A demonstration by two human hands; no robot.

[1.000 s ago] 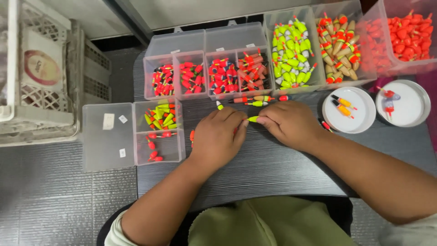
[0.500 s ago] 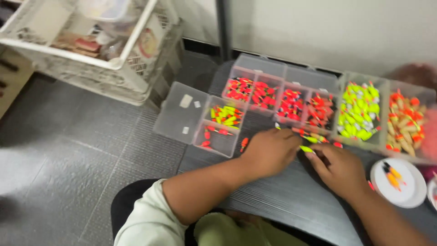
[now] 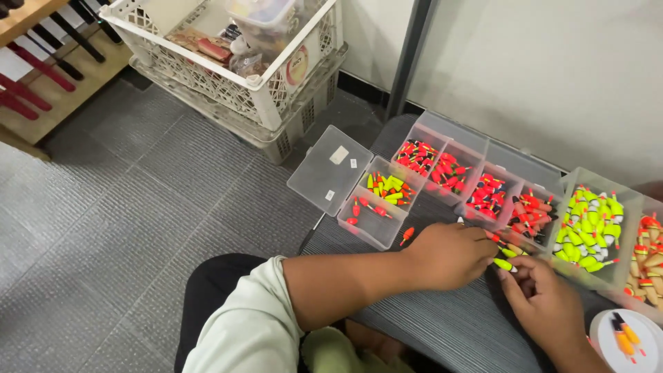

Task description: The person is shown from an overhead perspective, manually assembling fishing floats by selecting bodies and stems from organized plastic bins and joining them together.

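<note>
My left hand [image 3: 449,254] rests on a dark grey board [image 3: 442,324], fingers curled around a yellow-green fishing float [image 3: 503,264]. My right hand [image 3: 542,297] meets it from the right, fingertips touching the same float. A few loose floats [image 3: 509,249] lie just beyond my fingers. A small clear box [image 3: 380,200] with an open lid, holding yellow and red floats, sits to the left of my left hand. One red float [image 3: 407,235] lies loose beside it.
A long clear divided box [image 3: 483,183] of red floats runs behind my hands. Clear bins of yellow-green floats [image 3: 590,228] and orange floats [image 3: 646,266] stand at the right. A white lid [image 3: 625,335] holds orange floats. White crates [image 3: 242,62] stand on the grey floor at upper left.
The view has swung left and tilted, so the boxes now sit at the right. My hands stay together over the loose floats, still working one yellow-green float.
</note>
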